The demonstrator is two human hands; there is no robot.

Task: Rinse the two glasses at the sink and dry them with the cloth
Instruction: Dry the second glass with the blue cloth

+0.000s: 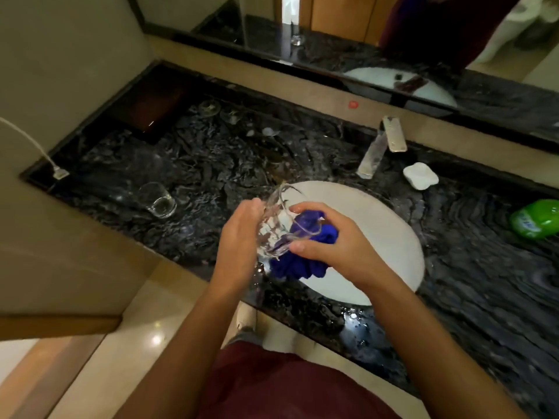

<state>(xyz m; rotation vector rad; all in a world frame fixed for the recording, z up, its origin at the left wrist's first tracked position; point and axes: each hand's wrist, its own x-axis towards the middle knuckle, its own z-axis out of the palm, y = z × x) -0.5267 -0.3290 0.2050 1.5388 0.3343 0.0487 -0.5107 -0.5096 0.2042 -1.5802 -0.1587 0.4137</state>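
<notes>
Over the left edge of the white oval sink (384, 225) my left hand (239, 240) grips a clear glass (276, 220), tilted with its mouth toward my right hand. My right hand (335, 240) holds a bunched blue cloth (302, 258) and pushes part of it into the glass; the rest hangs below. A second clear glass (158, 199) stands upright on the dark marble counter (211, 164), left of the sink and apart from both hands.
A metal tap (381, 146) rises behind the sink, with a white soap dish (420, 175) to its right. A green bottle (535, 219) lies at the far right. Glass items (217, 111) and a dark box (151, 107) sit at the back left. A mirror (363, 40) spans the back wall.
</notes>
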